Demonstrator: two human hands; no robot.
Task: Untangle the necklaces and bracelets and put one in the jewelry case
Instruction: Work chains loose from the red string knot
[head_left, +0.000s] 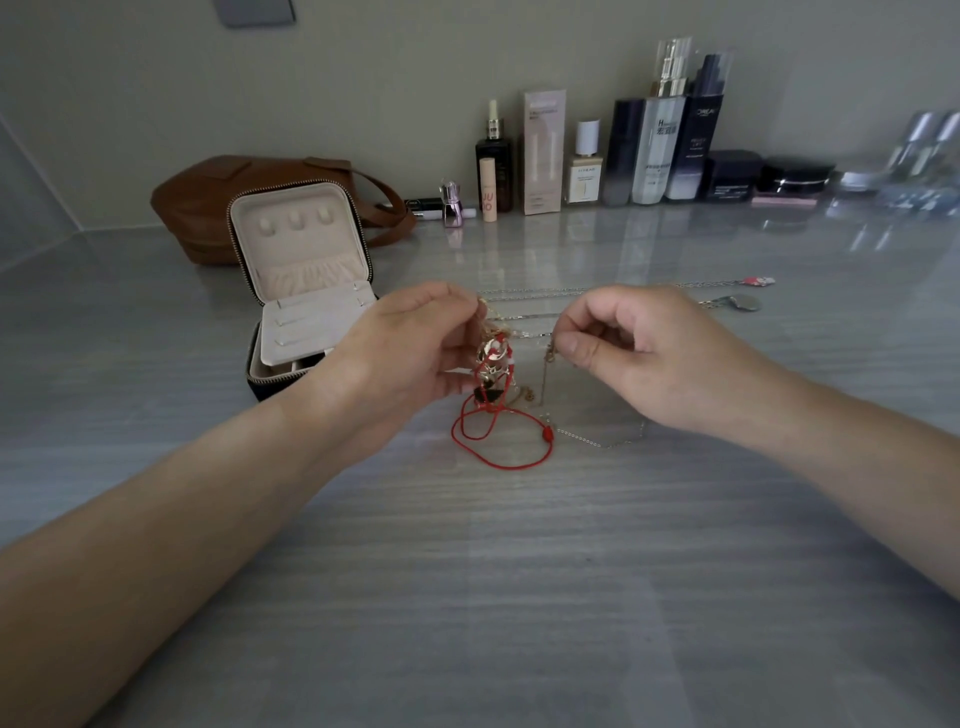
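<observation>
On the grey counter (467, 597), in front of a brown bag (208, 202) and a row of bottles (654, 145) along the back wall, the jewelry case (311, 249) stands open at the left with its lid up, and none of the held pieces is in it. Both hands are raised just above the counter to the right of the case. The left hand (400, 358) has its fingertips pinched together on the top of the tangle (493, 364), which hangs from them. The right hand (654, 353) pinches a gold chain (544, 379) between thumb and forefinger, close to what looks like its clasp. Two silver chains (571, 293) lie straight behind the hands, well apart from the knot. A red cord (498, 462) trails from the tangle onto the counter in loose loops. The step in hand seems to be freeing the gold chain from the cord. It would go best with the left pinch kept steady and the right hand feeding the clasp end back through the loops, not pulling sideways, since a tug would likely tighten the knot. Lowering the bundle so it spreads on the counter could show which loop holds the chain.
</observation>
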